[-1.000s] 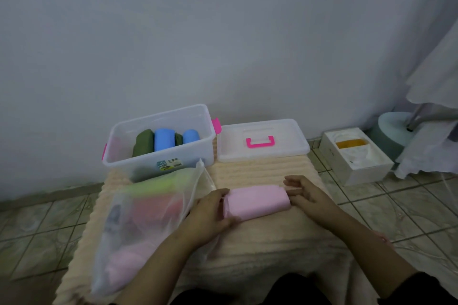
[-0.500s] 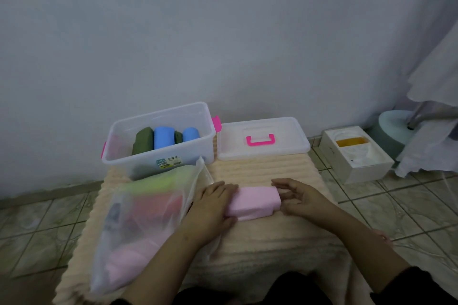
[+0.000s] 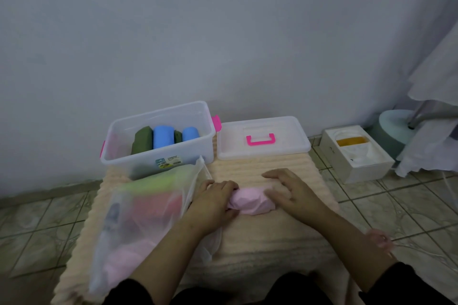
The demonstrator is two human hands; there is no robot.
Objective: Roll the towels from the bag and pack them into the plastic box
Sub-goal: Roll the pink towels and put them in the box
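Note:
A pink towel (image 3: 250,200), partly rolled into a short bundle, lies on the beige ribbed mat (image 3: 260,242). My left hand (image 3: 215,199) grips its left end with curled fingers. My right hand (image 3: 287,189) covers its right end, fingers curved over the roll. The clear plastic box (image 3: 158,156) stands at the back left and holds green and blue rolled towels (image 3: 163,136). A translucent bag (image 3: 146,215) with pink, red and yellow-green towels lies at my left.
The box's clear lid (image 3: 262,138) with a pink handle lies behind the mat to the right of the box. A white carton (image 3: 357,153) stands on the tiled floor at the right. A wall rises just behind. White cloth hangs at the far right.
The pink towel has become shorter and thicker as both hands rolled it leftward. My right hand moved left along the mat, closing the gap to my left hand.

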